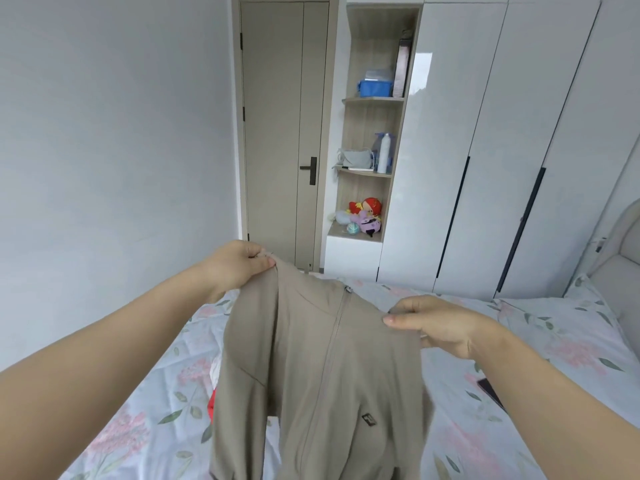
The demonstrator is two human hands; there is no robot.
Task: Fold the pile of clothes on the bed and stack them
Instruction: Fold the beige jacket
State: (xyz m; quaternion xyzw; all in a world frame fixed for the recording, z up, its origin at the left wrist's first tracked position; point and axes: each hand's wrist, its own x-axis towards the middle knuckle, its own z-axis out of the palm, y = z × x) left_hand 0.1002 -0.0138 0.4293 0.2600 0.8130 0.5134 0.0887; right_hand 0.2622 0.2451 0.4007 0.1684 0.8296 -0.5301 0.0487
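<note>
A beige zip-up jacket hangs in the air over the bed, its front and zipper facing me, a small dark logo on its chest. My left hand pinches its left shoulder near the collar, held higher. My right hand pinches the right shoulder, a little lower. A bit of red clothing shows on the bed behind the jacket's left edge; the rest of the pile is hidden behind the jacket.
The bed has a pale floral sheet and a floral pillow at the right by the padded headboard. A dark flat object lies by my right forearm. Beyond the bed stand a closed door, open shelves and white wardrobes.
</note>
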